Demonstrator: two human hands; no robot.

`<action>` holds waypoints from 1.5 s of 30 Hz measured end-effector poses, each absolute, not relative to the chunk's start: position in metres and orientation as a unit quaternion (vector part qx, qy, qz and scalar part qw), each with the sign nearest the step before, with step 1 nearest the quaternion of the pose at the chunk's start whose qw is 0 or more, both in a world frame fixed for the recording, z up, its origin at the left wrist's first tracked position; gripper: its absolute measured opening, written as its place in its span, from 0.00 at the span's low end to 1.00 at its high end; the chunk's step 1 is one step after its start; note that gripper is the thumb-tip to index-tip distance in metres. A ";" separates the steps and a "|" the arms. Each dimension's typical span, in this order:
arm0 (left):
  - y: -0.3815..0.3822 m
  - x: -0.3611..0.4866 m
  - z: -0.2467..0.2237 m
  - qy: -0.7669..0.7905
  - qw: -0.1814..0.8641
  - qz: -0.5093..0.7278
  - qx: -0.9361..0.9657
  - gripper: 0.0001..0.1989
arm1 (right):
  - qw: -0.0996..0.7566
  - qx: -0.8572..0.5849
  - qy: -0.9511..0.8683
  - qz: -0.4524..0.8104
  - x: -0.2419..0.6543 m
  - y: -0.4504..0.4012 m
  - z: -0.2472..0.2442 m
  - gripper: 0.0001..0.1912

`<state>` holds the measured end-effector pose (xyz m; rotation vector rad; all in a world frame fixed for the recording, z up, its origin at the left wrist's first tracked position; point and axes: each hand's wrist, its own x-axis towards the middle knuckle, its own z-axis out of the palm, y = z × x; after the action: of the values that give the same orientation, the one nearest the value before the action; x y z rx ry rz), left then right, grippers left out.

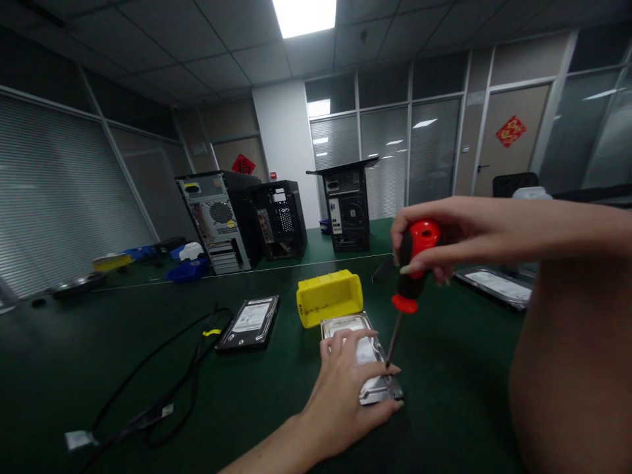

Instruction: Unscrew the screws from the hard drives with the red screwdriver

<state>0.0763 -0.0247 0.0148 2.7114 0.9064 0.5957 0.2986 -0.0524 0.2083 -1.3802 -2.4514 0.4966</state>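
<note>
My right hand [434, 243] is closed around the red and black handle of a screwdriver [411, 286]. Its shaft slants down to a hard drive [378, 392] lying flat on the green table, with the tip near the drive's right edge beside my left fingers. My left hand [343, 375] is spread over the silver drive and grips its sides, covering much of the label. Whether the tip sits in a screw is too small to tell. A yellow bin [330, 299] with screws inside lies on its side just behind the drive.
Left of the bin lies another hard drive [249, 322], near a black cable [190, 368] with a USB plug. A further drive [498, 286] is at the right behind my arm. Computer cases [222, 217] and a blue bin [188, 270] stand farther back on the table [148, 316].
</note>
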 end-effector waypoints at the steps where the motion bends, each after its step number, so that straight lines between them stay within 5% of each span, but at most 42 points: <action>1: -0.025 0.076 0.016 0.311 0.108 0.192 0.925 0.20 | 0.161 -0.482 -0.849 0.147 0.304 -0.050 0.208 0.17; 19: -0.027 0.077 0.027 0.307 0.120 0.120 0.936 0.32 | 0.148 -0.486 -0.846 0.163 0.291 -0.027 0.201 0.22; 45: -0.027 0.077 0.023 0.309 0.105 0.126 0.937 0.30 | 0.136 -0.489 -0.833 0.221 0.290 -0.021 0.200 0.23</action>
<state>0.0767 -0.0274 0.0228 2.7611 0.9093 0.3707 0.2902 -0.0210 0.2003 -1.4149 -2.4130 0.6403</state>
